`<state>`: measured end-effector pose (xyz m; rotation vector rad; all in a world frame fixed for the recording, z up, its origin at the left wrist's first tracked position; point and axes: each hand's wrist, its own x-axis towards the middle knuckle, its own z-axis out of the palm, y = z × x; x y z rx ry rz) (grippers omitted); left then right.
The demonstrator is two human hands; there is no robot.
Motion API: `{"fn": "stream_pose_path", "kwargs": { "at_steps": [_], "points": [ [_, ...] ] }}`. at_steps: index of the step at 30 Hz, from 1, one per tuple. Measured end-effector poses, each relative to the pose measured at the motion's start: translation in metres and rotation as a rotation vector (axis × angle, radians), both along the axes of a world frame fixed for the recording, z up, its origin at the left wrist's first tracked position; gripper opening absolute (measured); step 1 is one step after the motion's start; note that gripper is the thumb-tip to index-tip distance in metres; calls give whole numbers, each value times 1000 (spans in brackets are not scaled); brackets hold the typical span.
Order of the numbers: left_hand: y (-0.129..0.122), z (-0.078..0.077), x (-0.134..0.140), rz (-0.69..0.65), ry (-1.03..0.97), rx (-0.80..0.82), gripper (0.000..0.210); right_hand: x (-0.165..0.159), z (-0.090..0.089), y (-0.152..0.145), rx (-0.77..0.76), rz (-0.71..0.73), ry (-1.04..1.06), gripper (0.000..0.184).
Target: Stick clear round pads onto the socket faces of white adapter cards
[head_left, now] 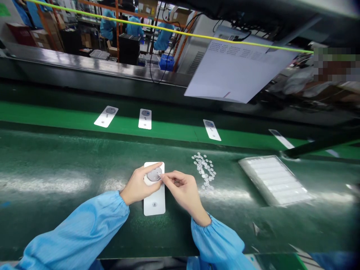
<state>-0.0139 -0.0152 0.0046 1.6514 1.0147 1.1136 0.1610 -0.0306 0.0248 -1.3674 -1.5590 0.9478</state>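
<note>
From the head view, the left hand [143, 183] grips a grey disc [153, 174] above a white panel [154, 208]; the right hand [181, 187] pinches closed at its edge, contents unclear. This seems delicate fingertip work, calling for a steady left hold.

Looks like a factory assembly floor

Shows it in a long green workbench [78, 157] with a green conveyor strip [174, 129] alongside, carrying matching white plates [145, 121] spaced out in a row; shows it again in a loose spread of small pale discs [204, 167] on the bench; holds, farther back, several people in blue workwear [135, 27], orange-framed racks [117, 28], cardboard boxes [42, 37] and a blue bin [167, 62]
</note>
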Motion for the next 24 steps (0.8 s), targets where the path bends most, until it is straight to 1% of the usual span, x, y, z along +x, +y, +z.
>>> {"fn": "stream_pose_path", "kwargs": {
  "at_steps": [7, 14, 20, 24],
  "points": [
    [0, -3, 1, 0, -10, 23, 51, -3, -5, 2, -3, -16, 15, 30],
    [0, -4, 0, 2, -14, 25, 50, -8, -7, 1, -60, -50, 24, 33],
    [0, -4, 0, -10, -43, 7, 52, -9, -3, 3, -89, -45, -10, 36],
    [-1, -5, 0, -34, -140, -61, 56, -2, 3, 12, -163, -1, 9, 41]
  ]
}}
